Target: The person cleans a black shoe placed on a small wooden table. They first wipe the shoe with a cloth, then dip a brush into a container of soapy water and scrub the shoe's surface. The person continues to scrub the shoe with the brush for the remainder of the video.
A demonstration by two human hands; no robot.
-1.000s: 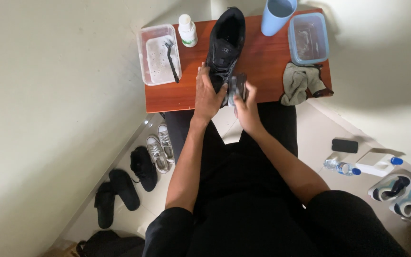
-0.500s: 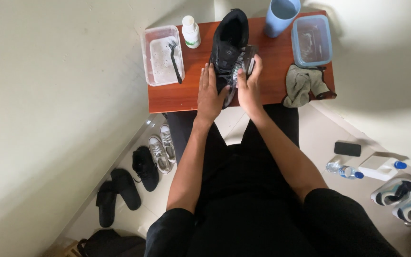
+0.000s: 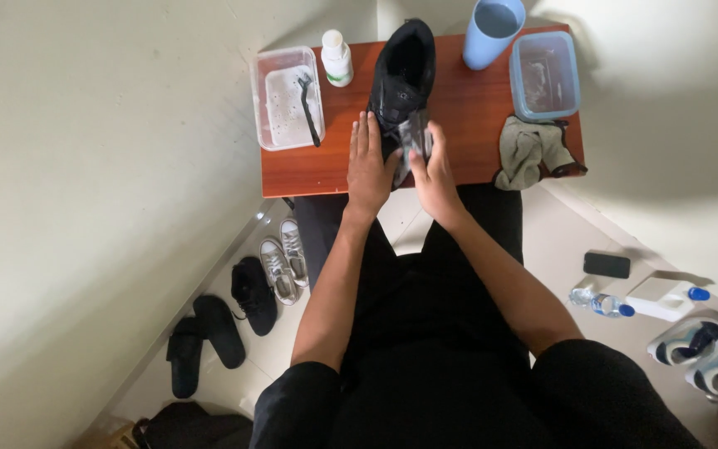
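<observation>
Both hands have slid back toward the near end of the black sneaker [image 3: 402, 75] since a moment ago. The left hand [image 3: 370, 165] lies flat and open beside its heel. The right hand [image 3: 434, 170] grips a small grey cloth [image 3: 416, 137] against the heel. The sneaker sits mid-table [image 3: 309, 170], with the blue cup [image 3: 493, 32] at its two o'clock.

We see a black shoe [image 3: 403, 71] on a reddish-brown tabletop [image 3: 467, 125]. At the far right corner stands a clear box with a blue rim [image 3: 544, 75], beside it a light blue cup [image 3: 492, 32]. Near the right edge lies a grey-green cloth [image 3: 528, 151]. At the left edge, a clear tub [image 3: 280, 96] holds a black brush [image 3: 309, 108]; next to it stands a white bottle [image 3: 336, 58].
</observation>
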